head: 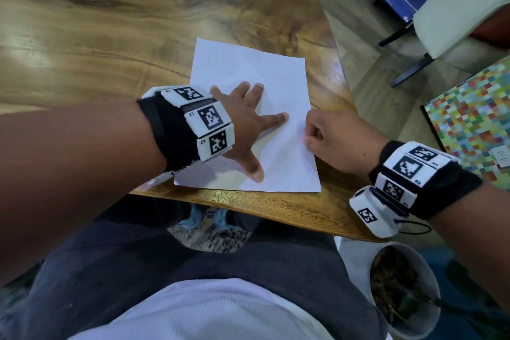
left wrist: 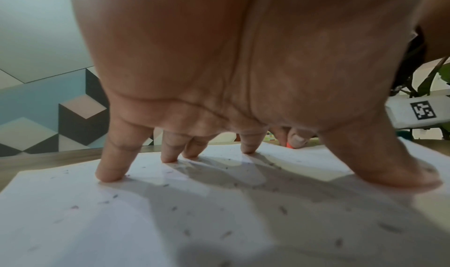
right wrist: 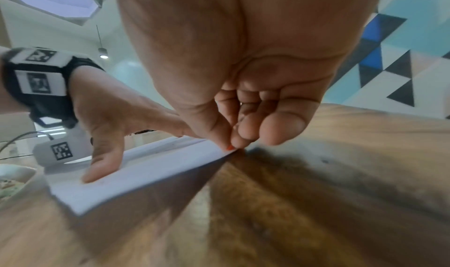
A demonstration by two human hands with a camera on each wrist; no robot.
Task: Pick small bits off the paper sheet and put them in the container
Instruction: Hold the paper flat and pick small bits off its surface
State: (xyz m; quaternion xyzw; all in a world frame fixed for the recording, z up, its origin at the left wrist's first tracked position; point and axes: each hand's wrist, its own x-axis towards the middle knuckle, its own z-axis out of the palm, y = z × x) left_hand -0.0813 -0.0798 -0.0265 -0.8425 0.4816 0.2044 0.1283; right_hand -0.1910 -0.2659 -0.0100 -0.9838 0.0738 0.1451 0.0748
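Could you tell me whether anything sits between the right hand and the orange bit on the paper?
Nothing visible does: the right hand already pinches the orange bit at the right edge of the paper sheet, while the left hand presses the sheet farther left.

I saw soft overhead light, with glare on the far-left table (head: 82,22). Finger shadows fell across the paper sheet (left wrist: 170,213). The wrist views were blurred near and bent at their edges.
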